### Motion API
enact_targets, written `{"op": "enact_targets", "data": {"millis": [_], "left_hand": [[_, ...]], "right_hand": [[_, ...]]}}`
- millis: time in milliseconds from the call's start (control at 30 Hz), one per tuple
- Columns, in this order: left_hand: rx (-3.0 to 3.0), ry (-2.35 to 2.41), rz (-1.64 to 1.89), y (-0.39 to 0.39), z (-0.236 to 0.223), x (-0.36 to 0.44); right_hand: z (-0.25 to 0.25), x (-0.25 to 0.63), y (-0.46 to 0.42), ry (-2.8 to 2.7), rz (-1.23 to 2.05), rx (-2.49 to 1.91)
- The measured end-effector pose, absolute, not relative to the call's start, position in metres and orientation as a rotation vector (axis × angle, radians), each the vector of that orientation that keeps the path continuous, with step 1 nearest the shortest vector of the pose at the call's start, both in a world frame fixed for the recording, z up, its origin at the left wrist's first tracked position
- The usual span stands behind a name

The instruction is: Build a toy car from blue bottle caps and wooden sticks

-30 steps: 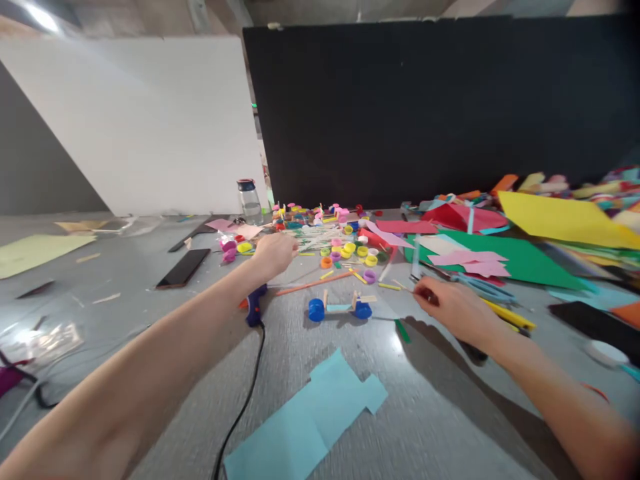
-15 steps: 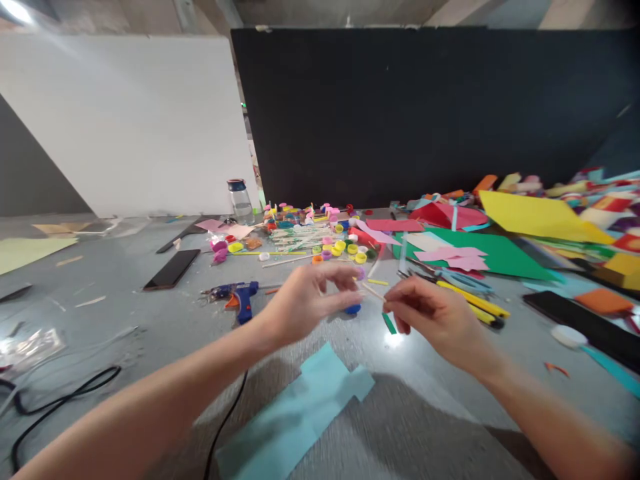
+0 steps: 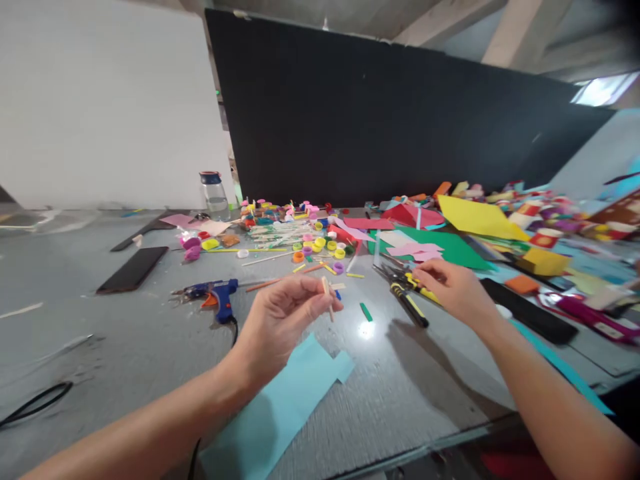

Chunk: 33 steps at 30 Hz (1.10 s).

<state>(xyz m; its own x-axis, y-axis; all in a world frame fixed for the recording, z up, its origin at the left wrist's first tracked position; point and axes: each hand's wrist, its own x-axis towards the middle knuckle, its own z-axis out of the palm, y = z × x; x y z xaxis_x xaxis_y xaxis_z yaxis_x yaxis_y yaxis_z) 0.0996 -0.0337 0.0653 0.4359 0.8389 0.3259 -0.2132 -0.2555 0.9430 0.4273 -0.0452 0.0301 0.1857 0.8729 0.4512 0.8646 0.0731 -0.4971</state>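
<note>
My left hand (image 3: 283,320) is closed in a pinch on a small wooden stick (image 3: 327,297), held above the table in the middle. A second pale piece sticks out to the right of the fingertips. My right hand (image 3: 447,287) reaches to the yellow-and-black-handled pliers (image 3: 410,307), its fingers closed around one yellow handle while the other handle points toward me. Below my left hand lies a cut sheet of light blue paper (image 3: 300,383). A small green strip (image 3: 366,312) rests on the table between my hands.
A blue glue gun (image 3: 220,297) and a black phone (image 3: 133,270) lie on the left. Behind my hands are bottle caps (image 3: 319,245) and cotton swabs (image 3: 280,233). A water bottle (image 3: 214,197) stands farther back. Coloured paper (image 3: 480,217) is piled on the right.
My right hand has left the stick and moved right, onto the pliers, which have swung round. The stick is now in my left hand, which has closed. The view has turned right.
</note>
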Motion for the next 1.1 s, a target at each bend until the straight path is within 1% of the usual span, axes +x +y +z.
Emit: {"op": "enact_targets", "data": {"millis": [133, 333, 500, 633, 833, 1100], "left_hand": [[1.572, 0.578, 1.170, -0.029, 0.060, 0.099], [1.732, 0.653, 1.136, -0.019, 0.049, 0.103], [1.738, 0.649, 1.089, -0.014, 0.043, 0.102], [1.740, 0.623, 1.122, -0.016, 0.042, 0.100], [1.722, 0.562, 1.091, -0.025, 0.049, 0.099], [1.673, 0.409, 1.005, -0.036, 0.052, 0.097]], "right_hand": [[0.012, 0.474, -0.037, -1.705, -0.154, -2.075], [-0.012, 0.460, -0.037, -1.929, -0.266, -2.204], [-0.020, 0.464, -0.029, -1.856, -0.480, -2.393], [-0.026, 0.474, -0.023, -1.836, -0.527, -2.478], [-0.031, 0.469, -0.031, -1.833, -0.467, -2.389], [-0.038, 0.458, -0.052, -1.559, -0.127, -2.082]]}}
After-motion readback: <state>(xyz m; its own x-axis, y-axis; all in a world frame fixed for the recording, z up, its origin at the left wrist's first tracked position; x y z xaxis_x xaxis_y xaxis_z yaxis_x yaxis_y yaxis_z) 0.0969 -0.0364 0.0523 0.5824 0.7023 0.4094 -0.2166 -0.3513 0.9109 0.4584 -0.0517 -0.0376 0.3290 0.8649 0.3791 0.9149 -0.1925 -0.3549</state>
